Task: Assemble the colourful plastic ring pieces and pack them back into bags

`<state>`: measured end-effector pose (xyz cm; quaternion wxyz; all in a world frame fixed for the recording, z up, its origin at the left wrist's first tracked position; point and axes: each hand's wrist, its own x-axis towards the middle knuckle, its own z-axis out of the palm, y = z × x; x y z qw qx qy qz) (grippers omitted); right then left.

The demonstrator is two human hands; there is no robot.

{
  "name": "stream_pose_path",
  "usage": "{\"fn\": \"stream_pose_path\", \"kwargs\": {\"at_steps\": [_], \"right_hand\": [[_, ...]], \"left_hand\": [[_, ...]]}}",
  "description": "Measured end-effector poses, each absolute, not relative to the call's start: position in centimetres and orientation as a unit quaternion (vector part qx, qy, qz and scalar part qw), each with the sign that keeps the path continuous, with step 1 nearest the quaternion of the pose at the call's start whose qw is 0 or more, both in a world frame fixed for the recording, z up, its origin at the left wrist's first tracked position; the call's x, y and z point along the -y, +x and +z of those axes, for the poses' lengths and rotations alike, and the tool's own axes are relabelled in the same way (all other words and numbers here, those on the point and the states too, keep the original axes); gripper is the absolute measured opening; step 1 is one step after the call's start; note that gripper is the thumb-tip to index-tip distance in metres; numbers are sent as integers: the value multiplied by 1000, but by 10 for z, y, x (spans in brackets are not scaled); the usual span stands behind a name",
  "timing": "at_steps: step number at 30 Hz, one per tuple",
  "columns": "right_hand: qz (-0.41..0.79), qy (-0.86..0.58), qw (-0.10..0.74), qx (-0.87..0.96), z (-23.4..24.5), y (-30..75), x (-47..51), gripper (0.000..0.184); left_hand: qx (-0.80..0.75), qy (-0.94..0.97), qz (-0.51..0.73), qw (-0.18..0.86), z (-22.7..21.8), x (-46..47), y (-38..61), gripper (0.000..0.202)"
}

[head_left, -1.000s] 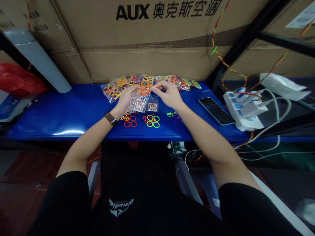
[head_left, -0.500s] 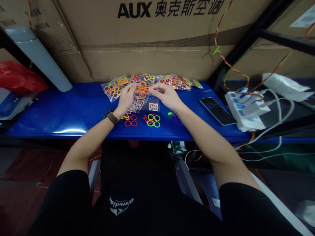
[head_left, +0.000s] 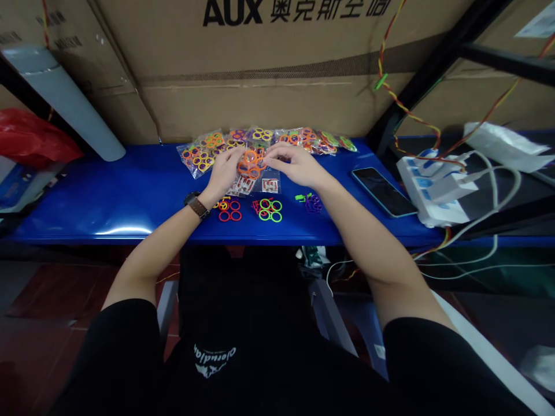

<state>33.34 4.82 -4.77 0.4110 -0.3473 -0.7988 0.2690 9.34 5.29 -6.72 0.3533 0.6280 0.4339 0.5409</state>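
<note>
Between my two hands is a small clear plastic bag with orange plastic rings (head_left: 250, 166). My left hand (head_left: 225, 171), with a brown-strapped watch at the wrist, pinches its left side. My right hand (head_left: 297, 166) is closed at its right side, thumb and fingers together; the fingertips are partly hidden. Just below lie clear packets with printed labels (head_left: 269, 185). Nearer the table edge are loose red rings (head_left: 229, 211) beside small yellow parts, green rings (head_left: 270, 210) over red parts, and purple parts (head_left: 313, 203) beside a green piece.
Several filled bags of coloured rings (head_left: 202, 156) line the back of the blue table (head_left: 108, 196) against a cardboard box (head_left: 260, 110). A phone (head_left: 384, 192) and a power strip with cables (head_left: 429, 190) are at right. A grey cylinder (head_left: 69, 104) leans at left.
The orange rings have shifted slightly lower between my hands. My right forearm has moved a little to the right, uncovering more of the purple parts. The view has tilted slightly.
</note>
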Motion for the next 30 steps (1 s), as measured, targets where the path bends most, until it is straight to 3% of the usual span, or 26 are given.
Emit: {"fn": "stream_pose_path", "kwargs": {"at_steps": [8,14,22,30], "right_hand": [[171,-369,430,806,-48,328,-39,40],[197,-392,411,799,-48,326,-40,65],[216,-389,406,798,-37,323,-25,28],[245,-384,421,785,-35,321,-24,35]], "left_hand": [[-395,710,523,259,-56,-40,92,50],[-386,728,528,204,-49,-25,93,58],[-424,707,533,193,-47,-15,95,61],[-419,710,529,200,-43,-12,96,57]]}}
